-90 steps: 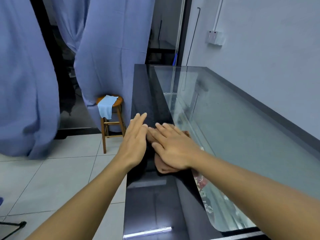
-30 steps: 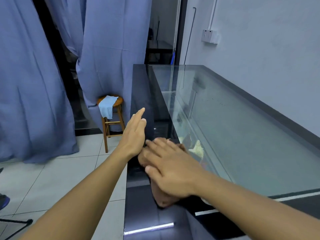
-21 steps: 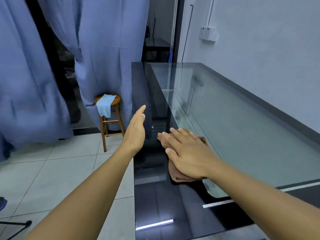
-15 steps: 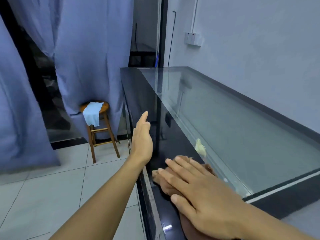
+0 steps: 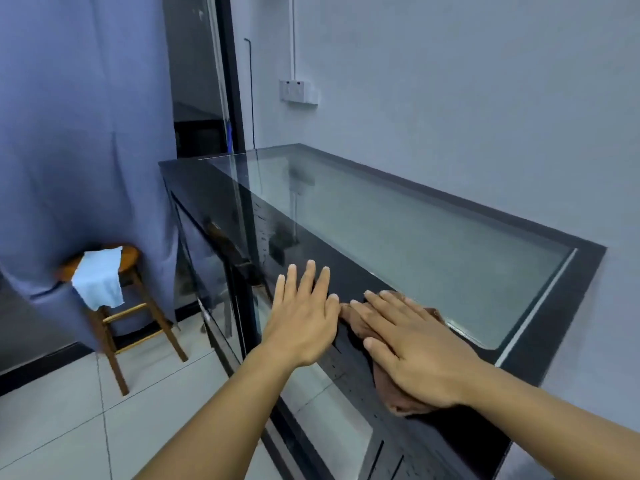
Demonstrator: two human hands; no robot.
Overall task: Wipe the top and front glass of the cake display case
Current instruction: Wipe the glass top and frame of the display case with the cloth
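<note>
My right hand point(image 5: 412, 351) pressed flat on brown cloth point(image 5: 391, 393) on display case point(image 5: 540, 344) top's near black edge; left hand point(image 5: 304, 317) flat, fingers spread beside it. Stool point(image 5: 117, 306) with blue rag point(image 5: 98, 278) left of case. No readable writing.

No readable text, label, brand or number shows anywhere.

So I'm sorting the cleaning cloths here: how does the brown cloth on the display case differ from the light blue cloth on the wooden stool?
The brown cloth lies flat on the black top edge of the glass display case, pressed under the right hand; the light blue cloth hangs draped over the round wooden stool, untouched. The brown one is mostly hidden; the blue one shows fully. Both look like small soft wiping cloths.
</note>
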